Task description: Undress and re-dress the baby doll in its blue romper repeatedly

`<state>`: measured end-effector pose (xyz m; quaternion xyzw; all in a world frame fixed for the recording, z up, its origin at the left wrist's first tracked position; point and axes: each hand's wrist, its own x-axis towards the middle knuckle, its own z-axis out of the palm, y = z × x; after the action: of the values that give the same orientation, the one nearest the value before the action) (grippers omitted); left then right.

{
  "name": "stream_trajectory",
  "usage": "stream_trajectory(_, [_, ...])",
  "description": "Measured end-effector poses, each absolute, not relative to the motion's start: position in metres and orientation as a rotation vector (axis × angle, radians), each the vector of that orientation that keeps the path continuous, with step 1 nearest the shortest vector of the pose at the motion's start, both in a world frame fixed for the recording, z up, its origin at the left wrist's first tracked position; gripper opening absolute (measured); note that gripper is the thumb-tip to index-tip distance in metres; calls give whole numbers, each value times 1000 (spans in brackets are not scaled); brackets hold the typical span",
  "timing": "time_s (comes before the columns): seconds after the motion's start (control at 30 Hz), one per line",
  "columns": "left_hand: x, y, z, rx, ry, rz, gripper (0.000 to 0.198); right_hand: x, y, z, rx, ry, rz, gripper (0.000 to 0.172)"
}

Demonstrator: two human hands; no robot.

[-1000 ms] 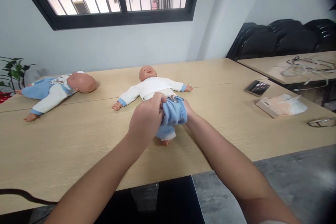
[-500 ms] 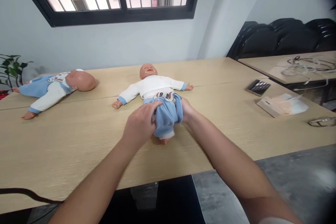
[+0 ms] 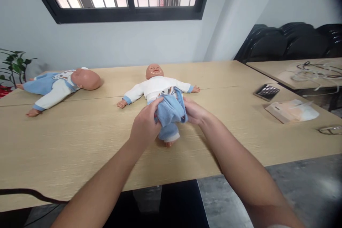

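At frame centre, my left hand [image 3: 145, 120] pinches blue cloth [image 3: 172, 108] on a doll [image 3: 157, 84], while my right hand [image 3: 197, 111] touches its right edge, fingers partly hidden, pinching or not I cannot tell.

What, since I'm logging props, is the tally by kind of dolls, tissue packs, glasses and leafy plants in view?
Dolls: 2
Tissue packs: 1
Glasses: 1 pair
Leafy plants: 1
Total: 5

Leafy plant [image 3: 17, 65] far left; tissue pack [image 3: 290, 111] near glasses [image 3: 330, 130]; cables [image 3: 315, 72] on side table [image 3: 271, 67]
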<state>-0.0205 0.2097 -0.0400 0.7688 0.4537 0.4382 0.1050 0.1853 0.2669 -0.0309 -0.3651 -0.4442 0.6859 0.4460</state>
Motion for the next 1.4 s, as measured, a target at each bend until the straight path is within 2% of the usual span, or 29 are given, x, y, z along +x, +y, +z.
stream_trajectory(0.17, [-28, 219, -42, 2347, 1351, 1196, 63, 178, 267, -34, -923, -1037, 1639, 31])
stream_trajectory(0.5, [-20, 217, -46, 2565, 1126, 1532, 52, 156, 255, -25, -987, -1003, 1491, 50])
stream_trajectory(0.67, [-20, 216, -45, 2603, 1137, 1534, 50, 154, 253, -22, -977, -1001, 1397, 47])
stream_trajectory(0.9, [-27, 228, -50, 2453, 1341, 1371, 49, 161, 256, -27, -958, -1005, 1577, 46])
stream_trajectory(1.07, [-27, 230, -56, 2493, 1243, 1515, 41, 157, 258, -29, -1038, -1122, 1392, 47])
stream_trajectory(1.23, [-22, 221, -54, 2533, 1268, 1587, 41, 151, 250, -27, -1063, -1088, 1284, 63])
stream_trajectory(1.4, [-18, 216, -52, 2565, 1279, 1553, 47, 152, 247, -30, -1073, -1015, 1299, 105])
